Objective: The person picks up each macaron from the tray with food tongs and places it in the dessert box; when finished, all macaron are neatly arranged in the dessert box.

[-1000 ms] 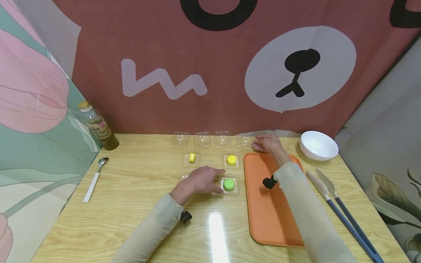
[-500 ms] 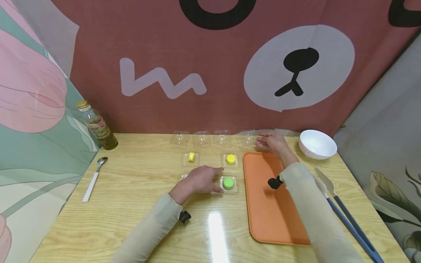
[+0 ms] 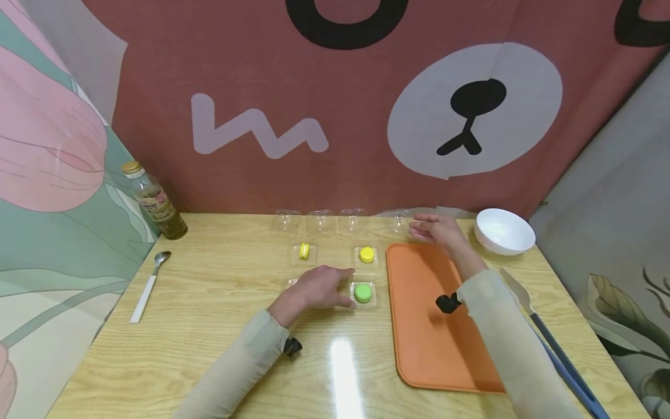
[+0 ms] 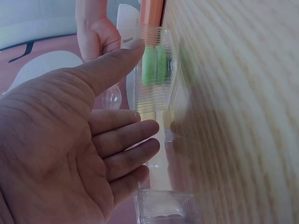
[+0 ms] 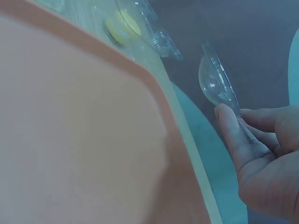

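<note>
Compared with 1 second ago, we see that the right hand [image 3: 438, 233] has shifted a little rightward together with the clear lid [image 3: 396, 221], while the left hand [image 3: 320, 288] has stayed nearly in its place. We take the orange tray [image 3: 419, 326] as our landmark. Thumb and fingers of the right hand pinch the edge of this lid, just beyond the tray's far left corner; 3 other clear lids [image 3: 321, 221] are farther left. On the tray's left side is the left hand, fingers loosely extended and holding nothing; between it and the tray sits the green macaron [image 3: 363, 293] in its clear base [image 3: 373, 301]. Whether the thumb touches this base, we cannot tell. We judge that the step in hand is taking up 1 lid; the next move probably calls for a light pinch and careful bringing toward the green macaron.
</note>
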